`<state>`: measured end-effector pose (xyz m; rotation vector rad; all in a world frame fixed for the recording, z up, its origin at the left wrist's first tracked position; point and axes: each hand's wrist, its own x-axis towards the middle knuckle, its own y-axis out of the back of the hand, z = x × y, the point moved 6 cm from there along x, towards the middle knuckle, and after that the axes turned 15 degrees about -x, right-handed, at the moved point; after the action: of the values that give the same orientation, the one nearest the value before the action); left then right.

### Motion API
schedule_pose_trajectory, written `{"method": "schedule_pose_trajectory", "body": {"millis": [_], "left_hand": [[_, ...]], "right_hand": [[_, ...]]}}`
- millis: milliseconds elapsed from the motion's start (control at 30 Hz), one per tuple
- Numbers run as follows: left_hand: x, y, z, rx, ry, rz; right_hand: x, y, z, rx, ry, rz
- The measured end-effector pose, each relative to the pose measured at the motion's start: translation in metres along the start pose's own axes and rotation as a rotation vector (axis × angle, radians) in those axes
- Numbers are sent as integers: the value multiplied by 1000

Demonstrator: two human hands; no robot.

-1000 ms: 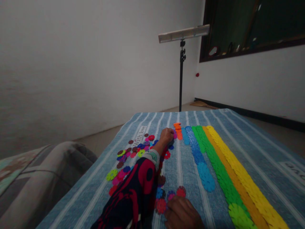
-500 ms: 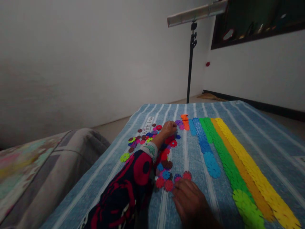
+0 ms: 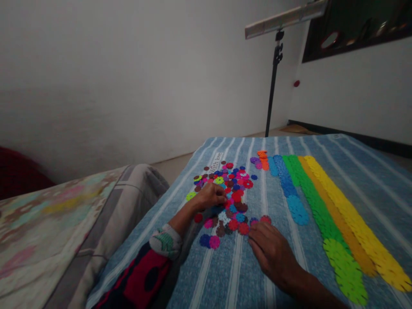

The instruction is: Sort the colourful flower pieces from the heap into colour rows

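A loose pile of colourful notched plastic discs [image 3: 238, 196] lies on the striped cloth, with red, pink, blue, purple, brown and lime pieces. My left hand [image 3: 210, 195] is over the pile's left side, its fingers bent and drawn together; whatever may be between the fingertips is hidden. At the near right edge of the pile my right hand [image 3: 272, 249] rests low with its fingers extended, the tips beside a pink-red disc [image 3: 265, 219]. A blue disc [image 3: 204, 240] and a magenta disc [image 3: 214, 242] lie at the near left.
Rows of overlapping discs by colour run along the right: yellow [image 3: 357, 223], amber [image 3: 337, 214], green [image 3: 317, 201], blue [image 3: 285, 180] and short orange [image 3: 264, 161]. A bed-like surface [image 3: 64, 227] stands left. Behind the table is a lamp stand [image 3: 272, 94].
My left hand has come back from the far side of the pile toward its near left, uncovering discs. My right hand stays by the pile's near edge. The view has shifted left.
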<state>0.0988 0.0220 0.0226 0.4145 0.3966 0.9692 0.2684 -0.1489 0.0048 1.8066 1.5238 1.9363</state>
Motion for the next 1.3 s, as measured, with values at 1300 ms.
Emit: {"method": "schedule_pose_trajectory", "body": {"millis": [1300], "left_hand": [[-27, -50, 20, -212, -120, 77]], "right_hand": [[2, 0, 2, -39, 19, -58]]}}
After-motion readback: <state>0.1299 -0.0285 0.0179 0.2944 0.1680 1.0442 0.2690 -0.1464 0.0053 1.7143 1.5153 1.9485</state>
